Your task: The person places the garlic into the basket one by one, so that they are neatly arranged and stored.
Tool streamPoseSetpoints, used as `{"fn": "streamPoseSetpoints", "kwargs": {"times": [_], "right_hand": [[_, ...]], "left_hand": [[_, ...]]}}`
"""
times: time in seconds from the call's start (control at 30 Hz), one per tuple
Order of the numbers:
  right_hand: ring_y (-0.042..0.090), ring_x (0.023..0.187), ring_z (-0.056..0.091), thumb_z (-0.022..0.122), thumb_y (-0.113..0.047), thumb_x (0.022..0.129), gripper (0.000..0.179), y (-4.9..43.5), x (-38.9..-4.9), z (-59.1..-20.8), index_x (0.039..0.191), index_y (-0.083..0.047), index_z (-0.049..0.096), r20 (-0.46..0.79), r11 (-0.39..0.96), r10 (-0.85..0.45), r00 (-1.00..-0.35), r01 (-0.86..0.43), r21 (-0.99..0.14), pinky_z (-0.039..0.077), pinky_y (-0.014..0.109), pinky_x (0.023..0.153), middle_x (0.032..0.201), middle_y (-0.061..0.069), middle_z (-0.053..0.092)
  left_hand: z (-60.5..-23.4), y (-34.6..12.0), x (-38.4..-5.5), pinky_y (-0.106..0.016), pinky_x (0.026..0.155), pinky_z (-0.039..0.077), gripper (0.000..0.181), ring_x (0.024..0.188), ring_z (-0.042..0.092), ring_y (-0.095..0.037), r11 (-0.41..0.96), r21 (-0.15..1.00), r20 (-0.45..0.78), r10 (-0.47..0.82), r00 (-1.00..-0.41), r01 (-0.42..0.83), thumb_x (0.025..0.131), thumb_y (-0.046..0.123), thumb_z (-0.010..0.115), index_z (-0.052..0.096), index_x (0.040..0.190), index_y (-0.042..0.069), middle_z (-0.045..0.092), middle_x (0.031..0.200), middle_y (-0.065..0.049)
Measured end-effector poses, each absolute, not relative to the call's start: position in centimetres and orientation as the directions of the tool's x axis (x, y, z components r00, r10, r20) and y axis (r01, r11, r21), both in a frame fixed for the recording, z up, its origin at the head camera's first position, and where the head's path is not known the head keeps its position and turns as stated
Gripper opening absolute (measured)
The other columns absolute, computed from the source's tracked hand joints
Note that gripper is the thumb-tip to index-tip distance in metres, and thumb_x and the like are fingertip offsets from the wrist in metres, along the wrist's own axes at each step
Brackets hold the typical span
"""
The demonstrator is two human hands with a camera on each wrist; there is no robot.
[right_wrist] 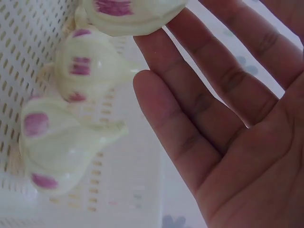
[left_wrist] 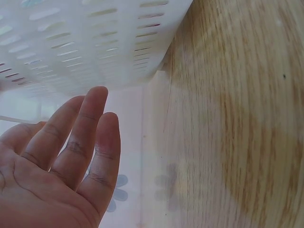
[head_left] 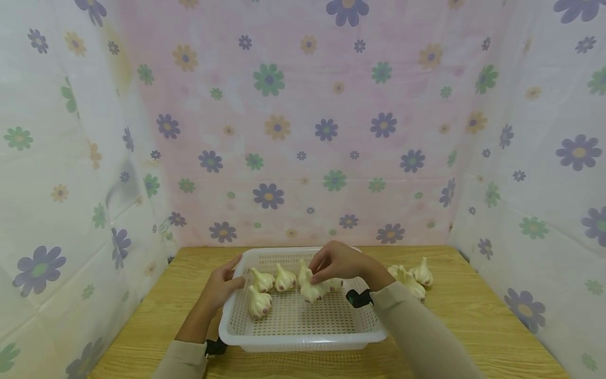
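Note:
A white plastic basket (head_left: 303, 339) with slotted sides stands on the table. At its left rim, my left hand (head_left: 221, 284) holds the basket with thumb and index finger; in the left wrist view the other fingers (left_wrist: 97, 111) extend beside the slotted wall. Over the basket's far half, my right hand (head_left: 343, 260) pinches a white garlic bulb (head_left: 311, 292) by its stem. In the right wrist view, that bulb (right_wrist: 135, 14) shows at the top, by the fingertips. Several other bulbs, including one at the left (head_left: 260, 303), lie inside the basket.
Several more garlic bulbs (head_left: 423, 272) lie in a group on the wooden table (head_left: 478, 321), right of the basket and partly behind my right wrist. Flower-printed sheets (head_left: 303, 105) enclose the table at the back and on both sides.

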State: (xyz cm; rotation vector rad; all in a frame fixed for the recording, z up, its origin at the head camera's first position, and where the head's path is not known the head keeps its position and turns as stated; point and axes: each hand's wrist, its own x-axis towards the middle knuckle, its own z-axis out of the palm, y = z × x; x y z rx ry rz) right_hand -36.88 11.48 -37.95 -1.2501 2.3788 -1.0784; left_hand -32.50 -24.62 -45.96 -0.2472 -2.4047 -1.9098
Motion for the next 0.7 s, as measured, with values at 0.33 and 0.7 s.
{"fn": "streamPoseSetpoints", "kwargs": {"times": [0.33,0.7], "right_hand": [[0.014,0.086,0.075,0.081,-0.025,0.090,0.014,9.2,-37.4,-38.6,0.102,-0.019,0.083,0.086,0.377,-0.794,-0.602,-0.598,-0.708,0.063,0.033,0.080,0.098,-0.004,0.079],[0.007,0.085,0.071,0.086,-0.029,0.084,0.015,6.8,-37.4,-39.9,0.096,-0.021,0.084,-0.006,0.517,-0.731,-0.682,-0.550,-0.656,0.060,0.029,0.077,0.095,-0.013,0.077]], "left_hand": [[-45.7,-24.4,-32.3,-0.042,0.067,0.065,0.076,0.083,0.077,-0.029,0.228,0.958,0.160,0.075,-0.984,0.173,0.092,0.003,0.062,0.033,0.163,0.010,0.068,0.125,-0.032],[-45.7,-24.5,-32.3,-0.041,0.067,0.065,0.075,0.084,0.076,-0.030,0.232,0.958,0.157,0.069,-0.985,0.169,0.092,0.004,0.062,0.035,0.162,0.011,0.069,0.123,-0.032]]}}
